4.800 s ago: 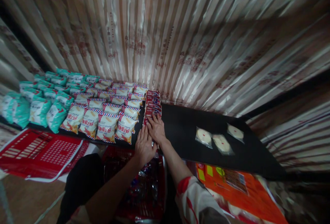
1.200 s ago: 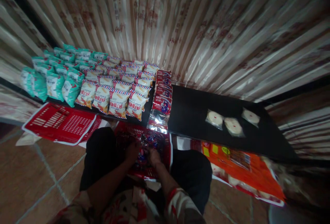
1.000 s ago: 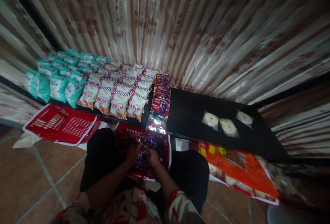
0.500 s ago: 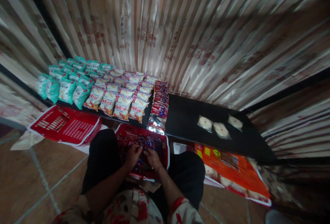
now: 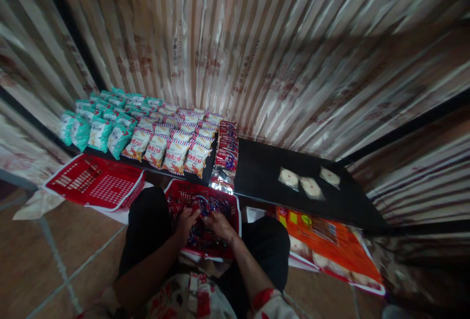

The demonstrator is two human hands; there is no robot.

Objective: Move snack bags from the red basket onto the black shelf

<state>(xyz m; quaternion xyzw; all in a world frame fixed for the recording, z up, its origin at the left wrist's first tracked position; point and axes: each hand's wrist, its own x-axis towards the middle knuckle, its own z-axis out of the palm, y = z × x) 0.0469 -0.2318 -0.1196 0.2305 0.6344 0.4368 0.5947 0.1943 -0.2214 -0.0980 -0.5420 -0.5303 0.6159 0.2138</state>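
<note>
Between my knees sits a red plastic basket (image 5: 235, 206) with a pile of dark red and blue shiny snack packets (image 5: 220, 205). My left hand (image 5: 186, 223) is closed at the left side of one red-and-blue snack packet (image 5: 201, 204). From the other side my right hand (image 5: 220, 226) pinches the same packet, which is held up over the pile. My fingertips are small and dim. Just beyond the basket, a column of overlapping red packets (image 5: 226, 159) lies on a black shelf (image 5: 262, 167), its silvery end at the front edge.
Left on the shelf stand rows of teal snack bags (image 5: 99, 133) and white-and-red snack bags (image 5: 176, 155). Three round pale wrapped pieces (image 5: 311, 187) lie at the right. A red basket (image 5: 99, 182) is on the floor left; an orange package (image 5: 330, 240) sits right. Striped curtain (image 5: 235, 39) hangs behind.
Both hands stay over the basket and have shifted slightly; the packet between them now shows more plainly. The camera view has tilted a little. The shelf goods look unchanged.
</note>
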